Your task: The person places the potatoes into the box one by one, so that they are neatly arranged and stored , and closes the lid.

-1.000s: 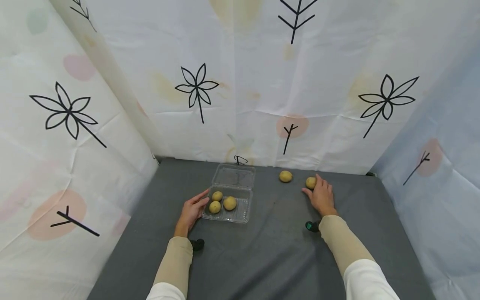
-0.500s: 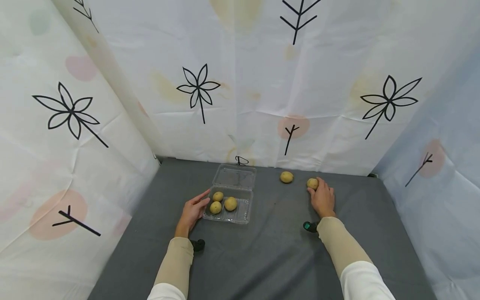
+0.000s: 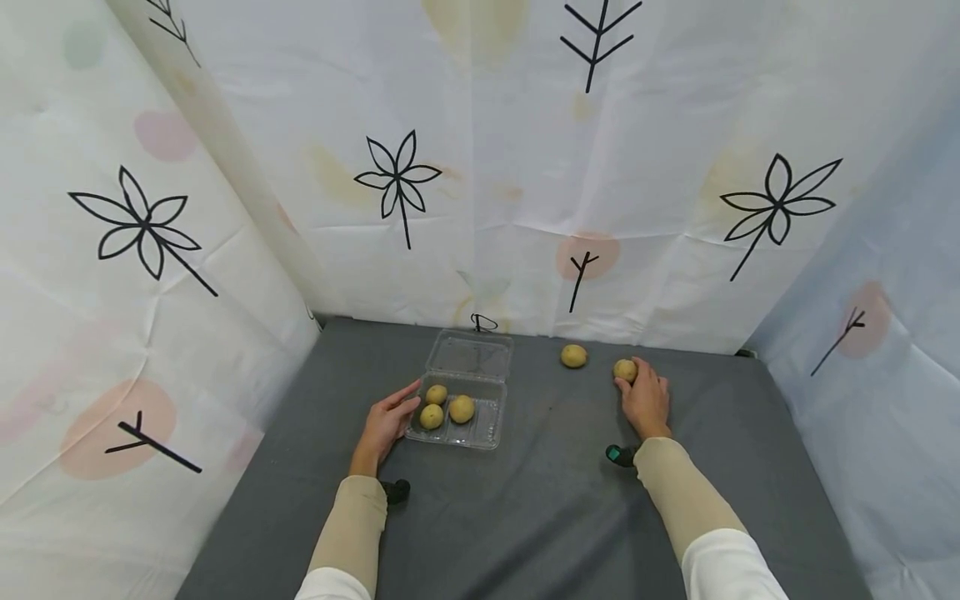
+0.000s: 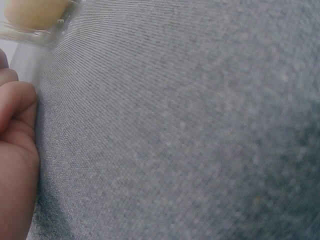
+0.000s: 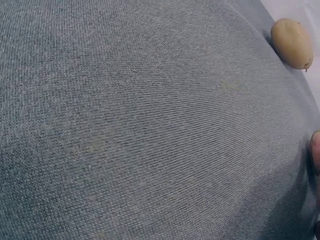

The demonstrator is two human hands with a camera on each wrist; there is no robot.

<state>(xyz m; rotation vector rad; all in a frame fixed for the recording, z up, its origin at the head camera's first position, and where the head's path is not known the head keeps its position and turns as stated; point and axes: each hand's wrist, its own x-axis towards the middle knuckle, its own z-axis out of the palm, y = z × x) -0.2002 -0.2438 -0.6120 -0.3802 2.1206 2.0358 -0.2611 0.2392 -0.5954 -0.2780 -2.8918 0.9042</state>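
Note:
My left hand (image 3: 381, 427) grips the left edge of a clear plastic clamshell container (image 3: 489, 423), whose lid (image 3: 468, 353) lies folded back toward the wall. Three yellow potatoes sit inside: one at the back left (image 3: 436, 394), one at the front left (image 3: 431, 417) and one in the middle (image 3: 462, 408). On the right, my right hand (image 3: 647, 402) holds another potato (image 3: 624, 370) between thumb and fingers, at table level. A loose potato (image 3: 573, 356) lies between that hand and the container. The left wrist view shows curled fingers (image 4: 17, 107) beside the container's corner.
Grey cloth (image 3: 540, 483) covers the table. White patterned curtains (image 3: 510, 167) rise at the back and along both sides. Each wrist wears a dark camera mount, such as the right one (image 3: 621, 455).
My right hand has closed its thumb and fingers around the right-hand potato, after standing more spread beside it. The left hand and the container have stayed in place.

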